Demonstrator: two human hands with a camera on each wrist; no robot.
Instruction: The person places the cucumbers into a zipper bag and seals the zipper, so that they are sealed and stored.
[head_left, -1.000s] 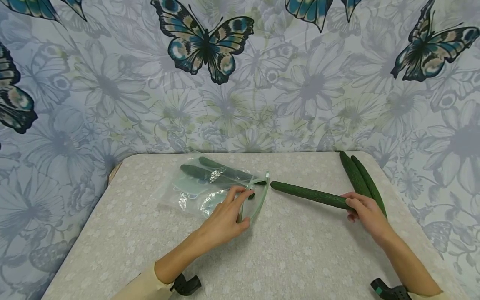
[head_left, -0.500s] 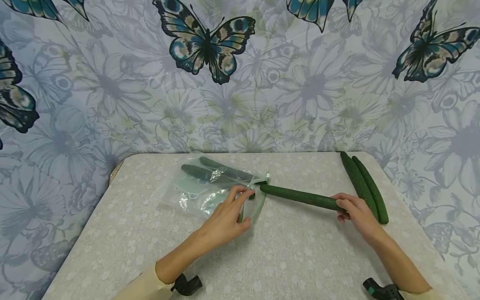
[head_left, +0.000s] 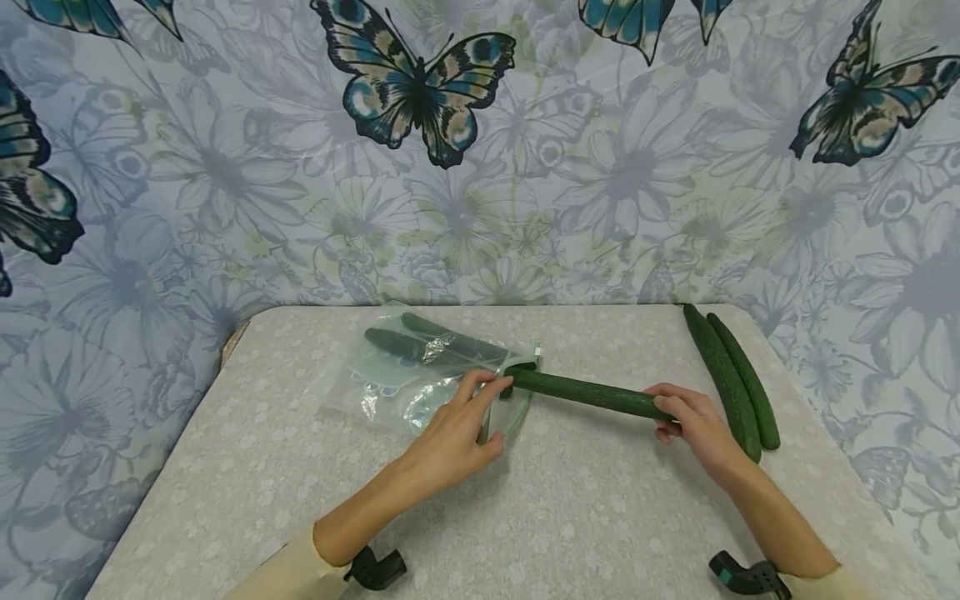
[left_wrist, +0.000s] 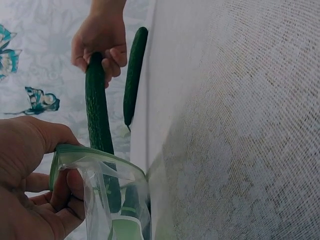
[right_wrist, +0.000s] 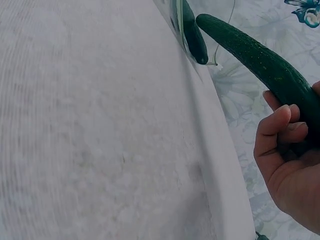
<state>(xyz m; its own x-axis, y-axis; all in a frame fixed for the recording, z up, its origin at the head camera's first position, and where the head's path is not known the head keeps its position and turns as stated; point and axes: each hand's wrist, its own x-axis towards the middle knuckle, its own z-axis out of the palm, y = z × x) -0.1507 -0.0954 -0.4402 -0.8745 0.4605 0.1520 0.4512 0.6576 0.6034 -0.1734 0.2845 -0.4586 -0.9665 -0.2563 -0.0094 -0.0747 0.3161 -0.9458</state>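
My right hand (head_left: 693,425) grips a long dark green cucumber (head_left: 585,393) near its right end. The cucumber's far tip reaches the mouth of a clear zip bag (head_left: 375,392). In the left wrist view, that cucumber (left_wrist: 97,107) passes behind the bag's green rim (left_wrist: 100,154) and shows through the plastic. My left hand (head_left: 450,437) pinches the rim, thumb and fingers spread and holding the mouth apart. Two cucumbers (head_left: 450,342) lie inside the bag, partly hidden by plastic glare. In the right wrist view, curled fingers hold the cucumber (right_wrist: 260,60).
Two more cucumbers (head_left: 723,375) lie side by side at the table's right. A pale patterned cloth covers the table (head_left: 585,508). Behind it hangs a floral backdrop (head_left: 480,225) with butterflies. Each wrist wears a black camera mount (head_left: 375,569).
My right hand has moved left with the cucumber, bringing its tip from just outside the bag to the mouth. The left hand has stayed on the rim.
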